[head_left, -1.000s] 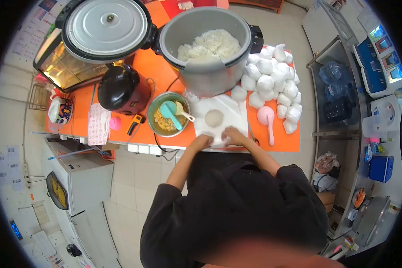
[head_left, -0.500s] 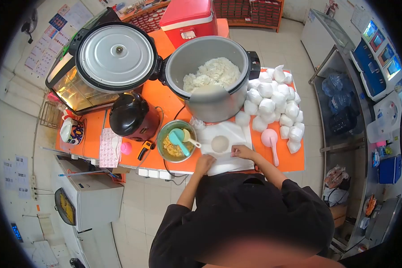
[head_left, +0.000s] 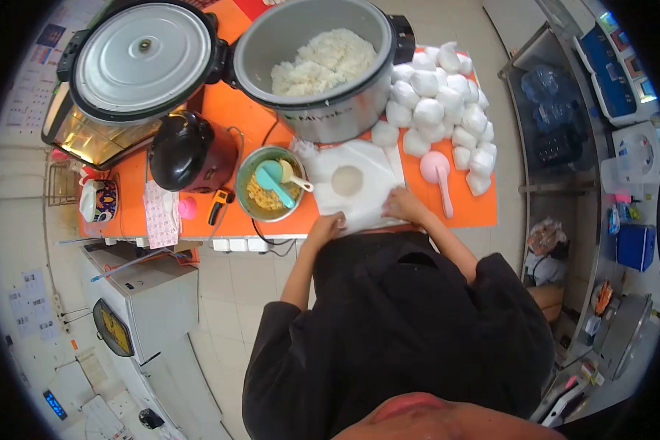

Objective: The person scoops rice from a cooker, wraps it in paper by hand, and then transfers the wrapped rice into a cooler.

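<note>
A stack of white wrapping paper (head_left: 370, 165) lies at the table's near edge, with a round, flat greyish disc shape (head_left: 347, 180) in its middle. My left hand (head_left: 325, 229) has its fingers closed on the near left corner of the paper. At the near right edge, my right hand (head_left: 408, 206) pinches the paper too, its fingertips partly hidden. Left of the paper stands a metal bowl (head_left: 251, 210) of yellowish food, with a turquoise scoop (head_left: 274, 183) and a cream scoop (head_left: 293, 176) in it. A pink ladle (head_left: 438, 176) lies to the right.
A large rice cooker (head_left: 337, 117) holding white rice stands behind the paper, its lid (head_left: 143, 59) open leftward. Many white wrapped bundles (head_left: 429, 112) are piled at right. A dark smaller cooker (head_left: 191, 154) and a yellow-black thermometer gun (head_left: 218, 205) sit at left.
The view has tilted down, so the table sits higher in it. My hands now grip the near corners of the paper, whose near edge looks slightly lifted and curved.
</note>
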Motion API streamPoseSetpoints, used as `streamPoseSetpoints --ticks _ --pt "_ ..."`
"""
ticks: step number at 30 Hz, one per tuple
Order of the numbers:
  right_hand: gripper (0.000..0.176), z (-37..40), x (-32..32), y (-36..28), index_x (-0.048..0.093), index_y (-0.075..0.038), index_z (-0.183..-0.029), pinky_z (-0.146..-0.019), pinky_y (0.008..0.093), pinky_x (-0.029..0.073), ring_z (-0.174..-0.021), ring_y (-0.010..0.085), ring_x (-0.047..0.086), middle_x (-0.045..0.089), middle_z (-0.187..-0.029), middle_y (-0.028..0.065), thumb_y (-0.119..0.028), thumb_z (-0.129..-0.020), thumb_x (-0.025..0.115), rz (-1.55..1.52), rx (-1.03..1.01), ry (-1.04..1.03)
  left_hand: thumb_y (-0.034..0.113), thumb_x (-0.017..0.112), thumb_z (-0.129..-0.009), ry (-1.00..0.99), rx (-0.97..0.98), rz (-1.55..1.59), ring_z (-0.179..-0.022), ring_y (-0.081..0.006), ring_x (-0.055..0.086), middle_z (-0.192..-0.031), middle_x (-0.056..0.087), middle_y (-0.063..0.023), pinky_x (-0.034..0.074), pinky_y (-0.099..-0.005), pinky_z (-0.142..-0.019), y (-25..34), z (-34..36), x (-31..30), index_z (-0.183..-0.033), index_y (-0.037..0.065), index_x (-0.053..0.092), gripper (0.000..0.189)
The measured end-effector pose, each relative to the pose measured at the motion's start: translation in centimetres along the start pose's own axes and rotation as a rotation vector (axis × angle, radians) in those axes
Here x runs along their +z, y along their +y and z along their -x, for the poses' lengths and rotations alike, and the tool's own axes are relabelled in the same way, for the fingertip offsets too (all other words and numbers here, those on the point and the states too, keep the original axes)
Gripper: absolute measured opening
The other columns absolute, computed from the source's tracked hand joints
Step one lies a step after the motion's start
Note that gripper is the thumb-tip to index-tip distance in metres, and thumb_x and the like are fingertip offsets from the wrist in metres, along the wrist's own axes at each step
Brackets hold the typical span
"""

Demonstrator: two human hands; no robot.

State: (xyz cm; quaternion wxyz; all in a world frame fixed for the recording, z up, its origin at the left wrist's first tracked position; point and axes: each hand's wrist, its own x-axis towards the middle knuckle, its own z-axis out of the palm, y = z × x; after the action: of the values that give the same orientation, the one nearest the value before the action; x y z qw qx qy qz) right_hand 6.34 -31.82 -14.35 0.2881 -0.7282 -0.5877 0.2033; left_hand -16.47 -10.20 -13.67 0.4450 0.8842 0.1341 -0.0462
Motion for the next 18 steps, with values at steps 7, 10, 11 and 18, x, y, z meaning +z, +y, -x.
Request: streamPoseSetpoints --ticks 7,10,11,18 --pt "0.032 -3.8 2.9 -0.3 0.063 -0.011 -0.085 -0.084 0.0386 0.042 -0.092 0.0277 0.055 0.059 -0.089 0.0066 -0.030 -0.065 0.079 -0.189 -0.091 -0.313 0.002 0.064 -0.068 -0.154 0.260 -0.048 -0.057 -0.0294 0.050 -0.061 0.049 -0.0142 0.040 -0.0405 -0.056 -2.2 -3.0 0.6 -0.078 0.005 0.050 0.017" --pt "0.027 -4.9 3.5 1.1 0.063 -0.010 -0.080 -0.075 0.0371 0.046 -0.082 0.0259 0.059 0.060 -0.083 0.0072 -0.023 -0.063 0.080 -0.265 -0.040 -0.374 0.005 0.067 -0.068 -0.235 -0.028 0.043 -0.057 -0.0291 0.052 -0.062 0.052 -0.0145 0.041 -0.0401 -0.055 0.4 -3.0 -0.9 -0.077 0.004 0.053 0.017" --pt "0.026 -5.1 3.7 1.6 0.064 -0.009 -0.079 -0.071 0.0366 0.048 -0.077 0.0245 0.060 0.061 -0.080 0.0077 -0.021 -0.062 0.081 -0.362 0.011 -0.429 0.005 0.067 -0.068 -0.233 -0.032 0.043 -0.057 -0.0291 0.052 -0.062 0.052 -0.0145 0.041 -0.0401 -0.055 0.7 -2.9 -0.9 -0.077 0.004 0.053 0.017" --pt "0.016 -5.8 3.5 2.0 0.070 -0.009 -0.077 -0.064 0.0335 0.051 -0.069 0.0181 0.063 0.065 -0.075 0.0072 -0.017 -0.066 0.080 -0.338 -0.069 -0.497 -0.005 0.065 -0.067 -0.186 0.164 0.226 -0.061 -0.0220 0.054 -0.063 0.048 -0.0127 0.047 -0.0357 -0.057 -3.1 -3.3 0.4 -0.065 0.000 0.048 0.018"
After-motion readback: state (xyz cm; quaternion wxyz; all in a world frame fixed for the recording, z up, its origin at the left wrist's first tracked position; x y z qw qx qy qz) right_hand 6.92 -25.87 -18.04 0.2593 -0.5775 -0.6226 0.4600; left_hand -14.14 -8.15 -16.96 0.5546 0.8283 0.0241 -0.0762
